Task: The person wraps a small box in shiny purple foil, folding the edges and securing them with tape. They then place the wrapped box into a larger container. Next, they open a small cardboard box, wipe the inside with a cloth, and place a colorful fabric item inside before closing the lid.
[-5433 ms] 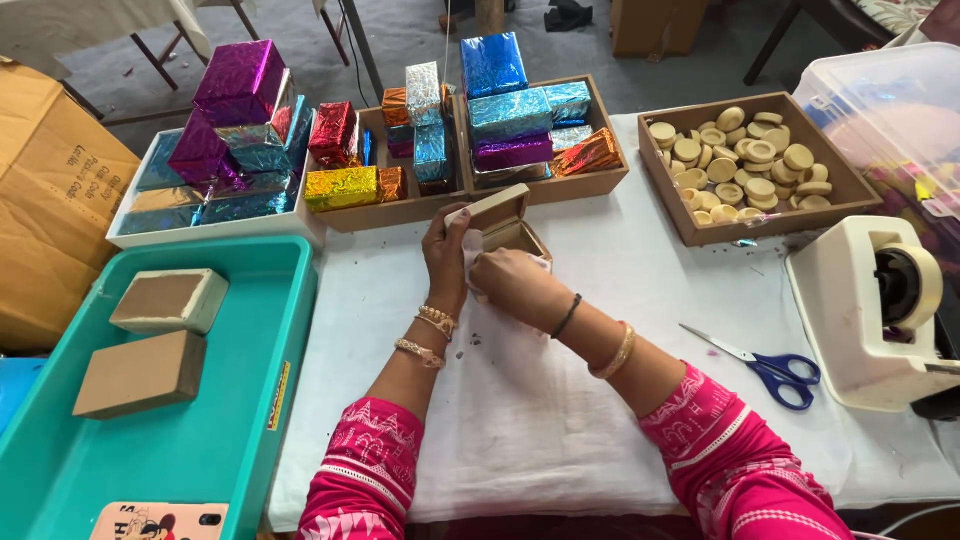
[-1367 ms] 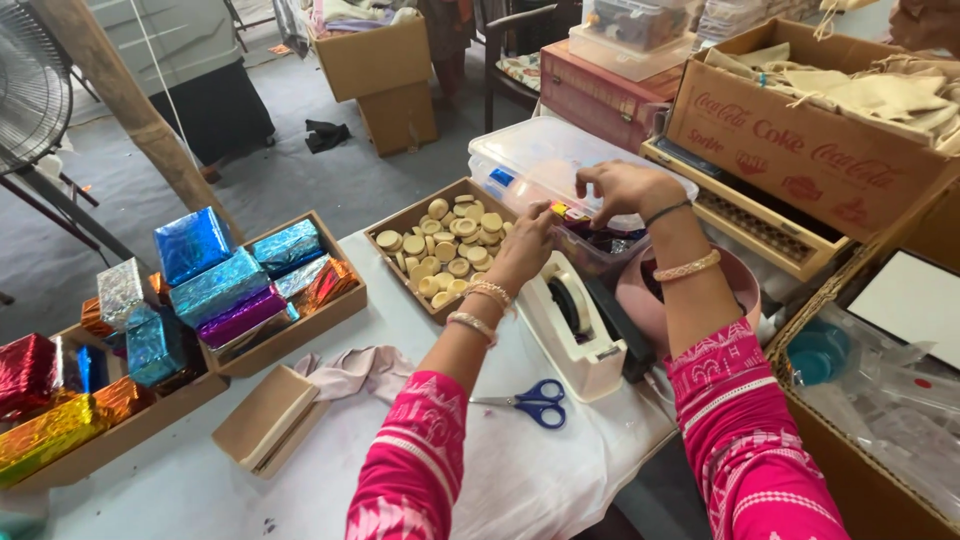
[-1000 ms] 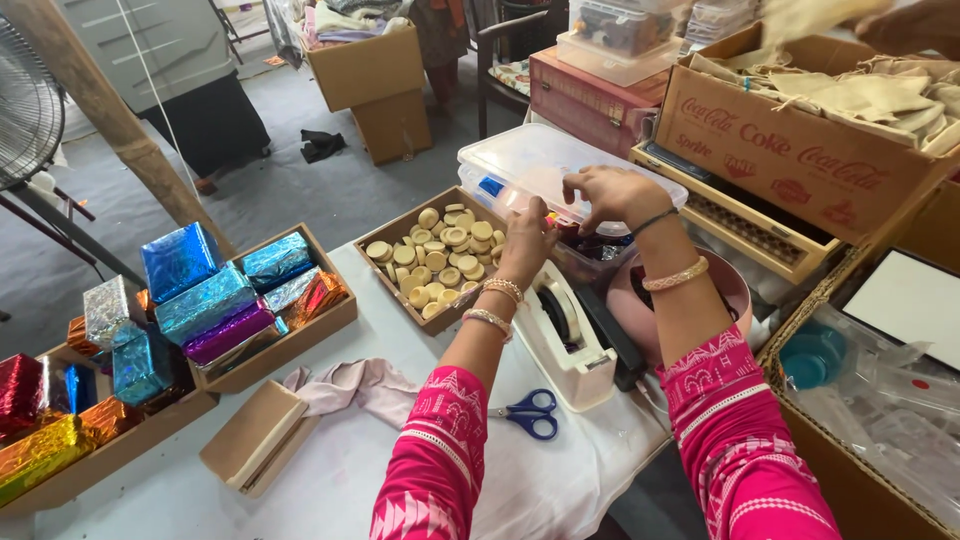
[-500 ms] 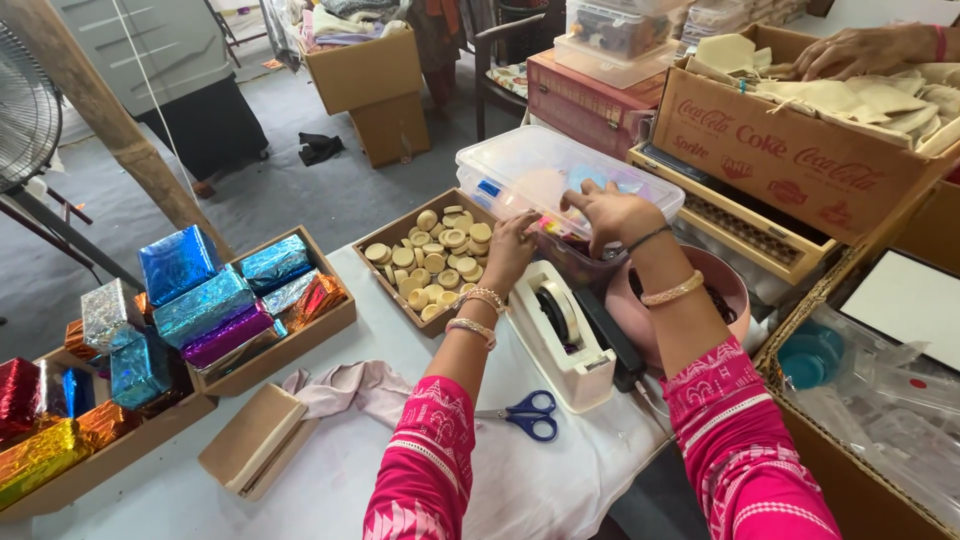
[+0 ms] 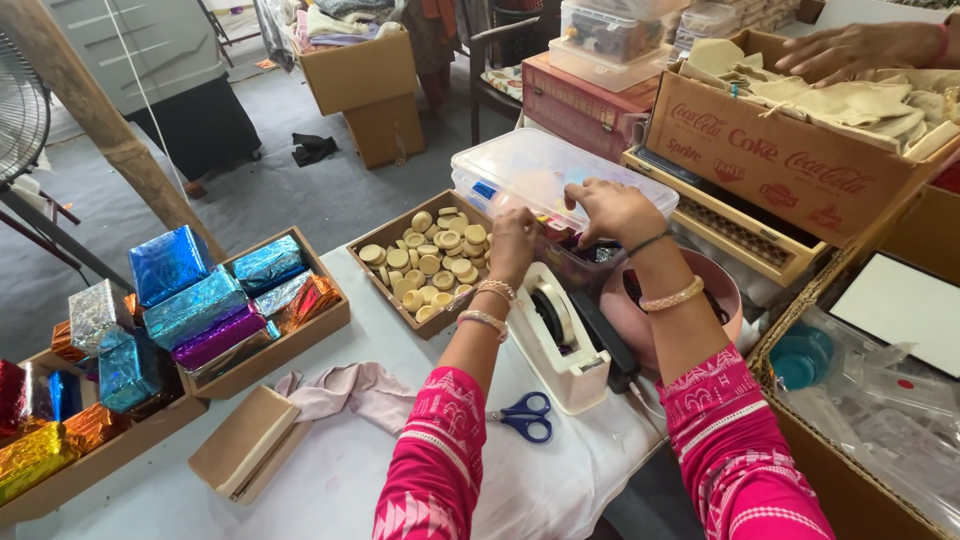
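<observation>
Clear plastic storage box [image 5: 545,165] sat at 1 o'clock from the tape dispenser [image 5: 560,335]; both hands reached into a dark container [image 5: 590,258] at its near edge. Left hand [image 5: 513,243] and right hand [image 5: 612,208] were curled, fingertips hidden; grip contents could not be told. Risk, judged: left forearm could sweep the tray of round discs [image 5: 425,262] at 9 o'clock, or the container could tip off the crowded edge.
</observation>
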